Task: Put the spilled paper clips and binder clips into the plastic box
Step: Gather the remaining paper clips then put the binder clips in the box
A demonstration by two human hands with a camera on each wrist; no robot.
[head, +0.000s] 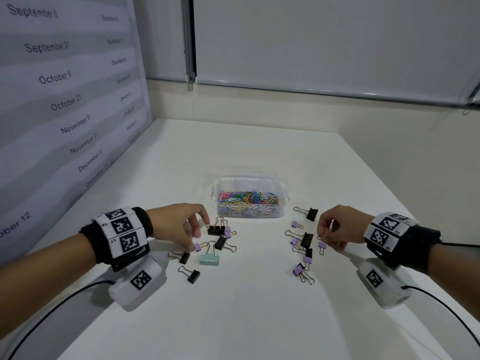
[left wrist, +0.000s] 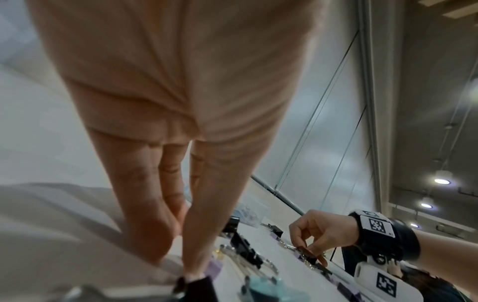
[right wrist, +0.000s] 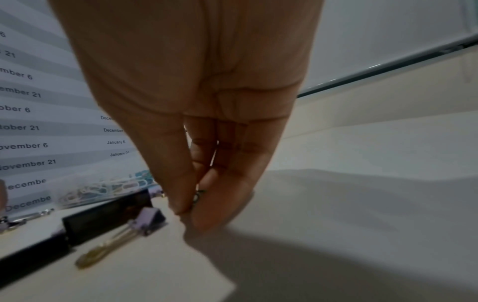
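A clear plastic box (head: pixel 281 203) holding many coloured paper clips stands mid-table. Left of its front, my left hand (head: pixel 200 237) reaches down into a cluster of binder clips; its thumb tip touches a purple binder clip (head: pixel 197 246) and nothing sits between its fingers (left wrist: pixel 155 255). A black clip (head: pixel 215 230) lies under the index finger. On the right, my right hand (head: pixel 320 236) pinches a small wire clip (right wrist: pixel 198 196) between thumb and fingertip just above the table. Another purple binder clip (right wrist: pixel 150 220) lies beside it, next to a black one (right wrist: pixel 108 220).
More binder clips lie loose: a teal one (head: pixel 209 260), black ones (head: pixel 193 276) at front left, purple (head: pixel 298 269) and black ones (head: pixel 311 214) on the right. A wall chart of dates (head: pixel 65 100) borders the table's left edge. Bare white tabletop (head: pixel 246 307) lies nearer me.
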